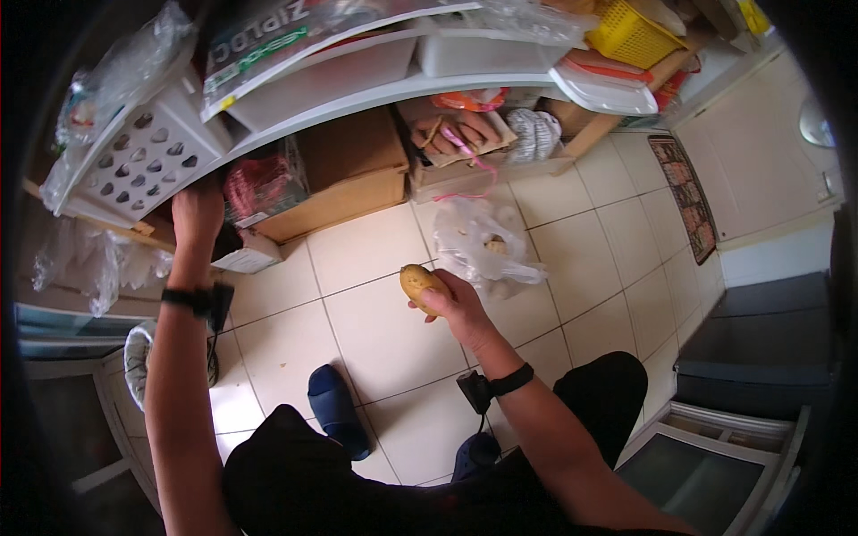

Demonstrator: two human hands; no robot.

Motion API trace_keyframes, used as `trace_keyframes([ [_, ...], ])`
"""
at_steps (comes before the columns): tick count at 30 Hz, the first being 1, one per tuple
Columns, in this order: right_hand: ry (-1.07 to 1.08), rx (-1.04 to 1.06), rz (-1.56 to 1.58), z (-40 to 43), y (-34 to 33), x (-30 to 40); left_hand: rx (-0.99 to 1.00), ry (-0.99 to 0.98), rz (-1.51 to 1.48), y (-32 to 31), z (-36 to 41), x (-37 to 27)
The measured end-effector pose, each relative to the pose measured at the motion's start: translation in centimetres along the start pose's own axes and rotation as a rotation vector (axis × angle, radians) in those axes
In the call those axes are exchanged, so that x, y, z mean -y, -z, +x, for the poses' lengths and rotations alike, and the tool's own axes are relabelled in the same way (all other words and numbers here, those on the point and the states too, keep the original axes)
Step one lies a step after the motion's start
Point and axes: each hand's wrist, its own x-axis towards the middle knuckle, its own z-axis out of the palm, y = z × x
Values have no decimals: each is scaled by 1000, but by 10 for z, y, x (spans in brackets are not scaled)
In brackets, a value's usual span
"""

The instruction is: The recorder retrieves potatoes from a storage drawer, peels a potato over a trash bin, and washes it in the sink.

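Observation:
My right hand (453,301) grips a yellow-brown potato (420,288) above the tiled floor. Just beyond it, a translucent white plastic bag (479,234) with pale contents rests on the tiles. On the left, my left hand (198,208) reaches under the shelf, beside a white plastic basket with heart-shaped holes (144,164). Its fingers are hidden in the dark gap there. To the right of that hand are a red mesh bag (258,184) and a white carton (249,253).
A white shelf (375,94) holds plastic bins (496,57) and a yellow basket (633,33). Below stand a cardboard box (335,194) and an open box of sweet potatoes (436,137). A slipper (338,412) lies on the floor; a mat (684,201) lies by the door (744,147).

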Motion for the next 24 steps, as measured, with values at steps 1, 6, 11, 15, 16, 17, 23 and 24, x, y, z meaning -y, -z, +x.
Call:
trace_keyframes([
  [1, 77, -67, -105, -3, 14, 0, -231, -57, -86, 21, -11, -37],
  [6, 567, -517, -320, -14, 60, 30, 171, 209, -865, 145, -73, -155],
  [11, 228, -775, -42, -51, 116, 21, 680, -565, -1095, 131, -47, -280],
  [15, 271, -938, -28, -51, 150, -29, 394, -915, -794, 84, -30, -372],
  [16, 144, -1012, 92, -58, 160, -40, 434, -903, -778, 73, -29, -395],
  [17, 15, -1069, 225, -60, 163, -50, 334, -854, -759, 55, -33, -413],
  [23, -152, -1019, 450, -77, 158, -121, 509, -749, -863, 35, -15, -447],
  [24, -154, -1015, 463, -77, 154, -133, 496, -753, -936, 45, -12, -443],
])
